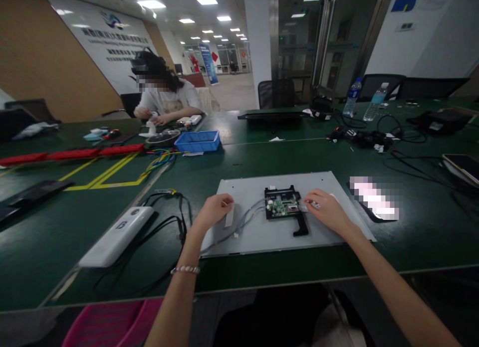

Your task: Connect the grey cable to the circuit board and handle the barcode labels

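Note:
A light grey metal panel [254, 237] lies flat on the table in front of me. On it sits a green circuit board [280, 207] in a black plastic frame [300, 227] with an arm pointing down. Grey cables [249, 215] run from the board's left side across the panel. My left hand [215, 211] is over the panel's left part, fingers curled, with a narrow white strip [229, 217] at the fingertips. At the board's right edge, my right hand [327, 208] is closed in a pinch; a small whitish piece shows at its fingertips, too small to name.
Right of the panel lies a phone [374, 200] with a lit screen. To the left are a white power bank-like box [118, 237] and black cables [181, 212]. Farther back stand a blue bin [198, 141], water bottles [375, 102] and a seated person [168, 97] handling something white.

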Available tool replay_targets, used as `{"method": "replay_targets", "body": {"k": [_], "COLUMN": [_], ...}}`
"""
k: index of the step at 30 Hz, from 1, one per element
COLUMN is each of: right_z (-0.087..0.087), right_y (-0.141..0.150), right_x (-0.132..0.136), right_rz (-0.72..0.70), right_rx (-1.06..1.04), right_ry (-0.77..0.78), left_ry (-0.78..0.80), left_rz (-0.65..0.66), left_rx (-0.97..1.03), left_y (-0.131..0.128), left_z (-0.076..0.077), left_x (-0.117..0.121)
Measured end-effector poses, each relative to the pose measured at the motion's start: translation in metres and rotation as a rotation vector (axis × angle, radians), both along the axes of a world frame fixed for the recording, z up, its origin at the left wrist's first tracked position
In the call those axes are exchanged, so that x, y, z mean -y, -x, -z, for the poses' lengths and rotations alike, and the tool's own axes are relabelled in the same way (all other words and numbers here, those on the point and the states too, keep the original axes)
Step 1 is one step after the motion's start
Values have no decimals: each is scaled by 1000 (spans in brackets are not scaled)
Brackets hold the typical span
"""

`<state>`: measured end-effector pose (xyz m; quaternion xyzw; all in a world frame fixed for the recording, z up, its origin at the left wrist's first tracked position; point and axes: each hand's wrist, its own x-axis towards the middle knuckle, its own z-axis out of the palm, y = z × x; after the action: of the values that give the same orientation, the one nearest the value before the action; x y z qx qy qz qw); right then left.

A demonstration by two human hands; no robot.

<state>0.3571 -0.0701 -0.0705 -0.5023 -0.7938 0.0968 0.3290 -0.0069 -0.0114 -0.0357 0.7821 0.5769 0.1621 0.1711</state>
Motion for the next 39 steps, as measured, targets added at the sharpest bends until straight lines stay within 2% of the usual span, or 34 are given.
{"method": "replay_targets", "body": {"k": [3,7,10,13,17,20,25,29,32,34,37,39], "right_z": [2,0,-9,-22,-29,-25,-17,-10,-5,-2,1,2], "right_y": [-1,-2,3,19,59,93,132,143,144,143,141,141], "right_x": [0,-2,0,13,40,55,58,54,54,55,57,58], "right_rz": [18,55,48,-10,-194,-355,-387,-383,-380,-378,-380,-382], "right_rx": [41,70,40,16,38,124,171,176,181,187,186,181], "right_ry": [-18,-64,-68,-50,-25,-53,-66,-50,-42,-37,-38,-45], "left_ry": [-43,-30,31,57,-32,-50,-3,-77,-300,-421,-417,-366], "left_rz": [-74,-144,-159,-148,-208,-238,-230,-237,-262,-212,-112,-117], "left_rx": [77,340,425,371,205,125,32,37,44,31,-19,-77], "left_y": [3,0,-12,-24,-31,-32,-36,-39,-41,-44,-50,-56], "left_z": [-10,-27,-24,-7,11,12,4,4,6,6,9,13], "left_x": [2,10,20,28,35,38,47,56,66,75,87,92]}}
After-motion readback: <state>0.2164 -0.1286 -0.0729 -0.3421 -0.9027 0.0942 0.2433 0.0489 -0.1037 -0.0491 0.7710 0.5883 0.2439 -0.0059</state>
